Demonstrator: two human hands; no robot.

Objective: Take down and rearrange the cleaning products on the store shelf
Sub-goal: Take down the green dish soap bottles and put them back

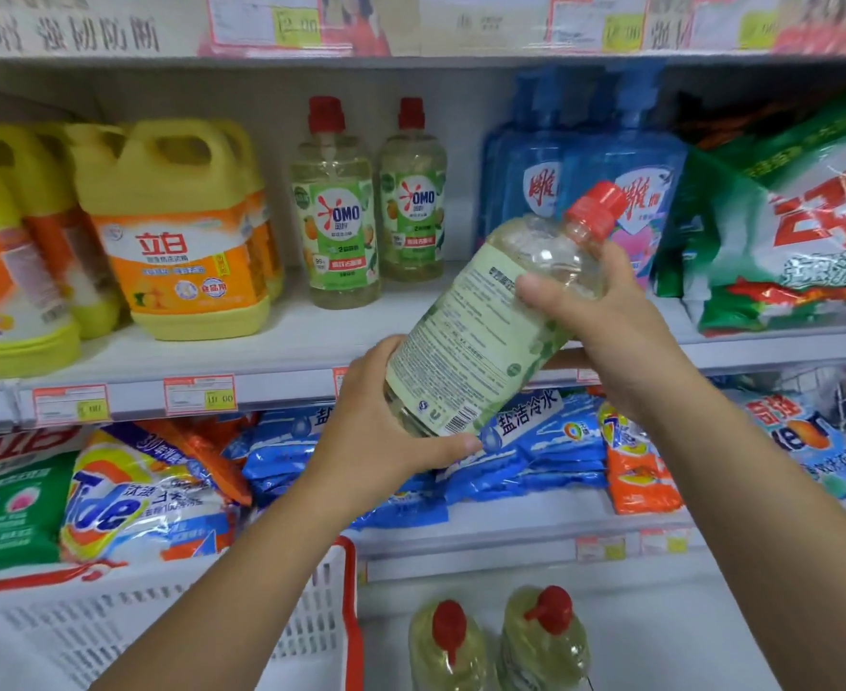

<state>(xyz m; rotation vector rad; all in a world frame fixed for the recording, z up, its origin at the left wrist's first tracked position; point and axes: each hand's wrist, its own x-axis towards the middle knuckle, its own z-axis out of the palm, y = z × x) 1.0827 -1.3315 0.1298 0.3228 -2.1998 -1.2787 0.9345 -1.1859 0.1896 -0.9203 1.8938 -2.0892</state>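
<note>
Clear plastic, probably slick and heavy with liquid: the bottle (486, 331) lies tilted, cap (598, 209) toward one o'clock, before the shelf lip (281, 386). Your left hand (381, 431) cups its base and your right hand (605, 316) wraps its shoulder, both sound holds. Bare shelf shows at eleven o'clock by the two standing bottles (334, 216); mind the basket (349, 566) at seven.
</note>
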